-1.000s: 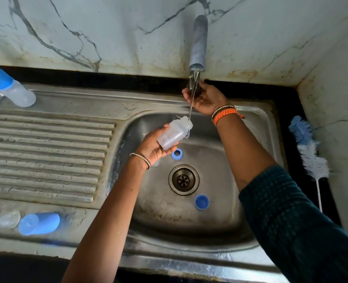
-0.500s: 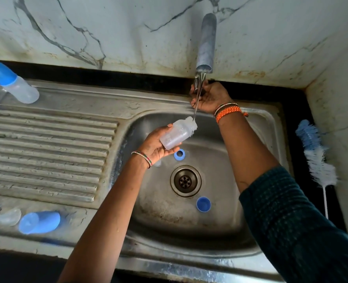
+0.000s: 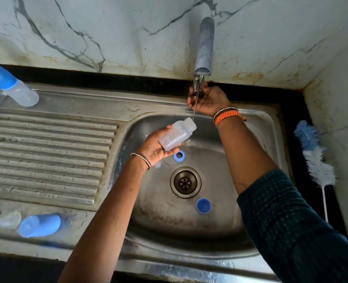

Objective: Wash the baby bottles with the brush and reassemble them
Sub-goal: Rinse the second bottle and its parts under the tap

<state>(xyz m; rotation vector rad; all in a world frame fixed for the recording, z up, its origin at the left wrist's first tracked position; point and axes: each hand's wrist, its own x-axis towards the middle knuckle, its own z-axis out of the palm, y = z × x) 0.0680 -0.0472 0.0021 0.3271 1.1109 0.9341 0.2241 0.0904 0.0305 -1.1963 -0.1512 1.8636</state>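
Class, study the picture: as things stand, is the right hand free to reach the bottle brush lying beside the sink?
Probably yes, but not at once. The right hand grips the tap handle, so it must let go first. The bottle brush lies uncovered on the dark counter on that same side, with nothing between them.

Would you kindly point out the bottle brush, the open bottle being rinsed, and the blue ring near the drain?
bottle brush (image 3: 316, 160): head view, on the white bristles.
open bottle (image 3: 176, 135): head view, on its clear body.
blue ring (image 3: 179, 156): head view, on its rim, in the sink basin.
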